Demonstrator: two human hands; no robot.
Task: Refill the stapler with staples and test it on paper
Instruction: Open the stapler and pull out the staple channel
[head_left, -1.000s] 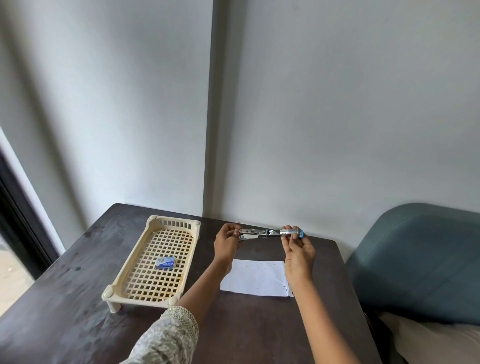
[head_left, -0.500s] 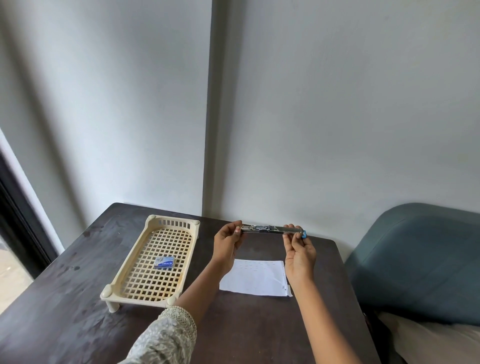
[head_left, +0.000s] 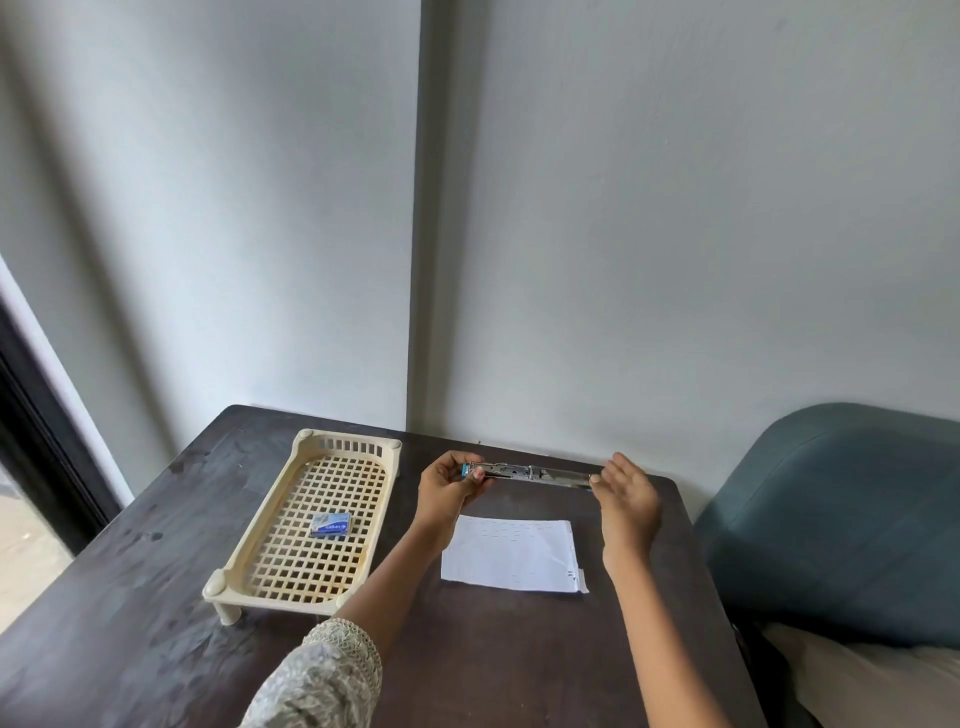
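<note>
The stapler (head_left: 530, 474), metal with blue ends, is swung fully apart into one long flat line above the far side of the table. My left hand (head_left: 447, 488) grips its left end. My right hand (head_left: 626, 499) holds the right end between thumb and fingers, with the other fingers spread. A white sheet of paper (head_left: 511, 553) with rows of staple marks lies on the table just below the stapler. A small blue staple box (head_left: 331, 524) rests inside the cream lattice tray (head_left: 270, 525) to the left.
The dark wooden table (head_left: 493, 649) stands against a grey wall. A teal cushioned chair (head_left: 841, 519) is close on the right. A dark window frame (head_left: 47, 457) runs along the left.
The stapler has been unfolded from a slight bend into a straight line. My right hand moved further right along it and my hands are now wider apart.
</note>
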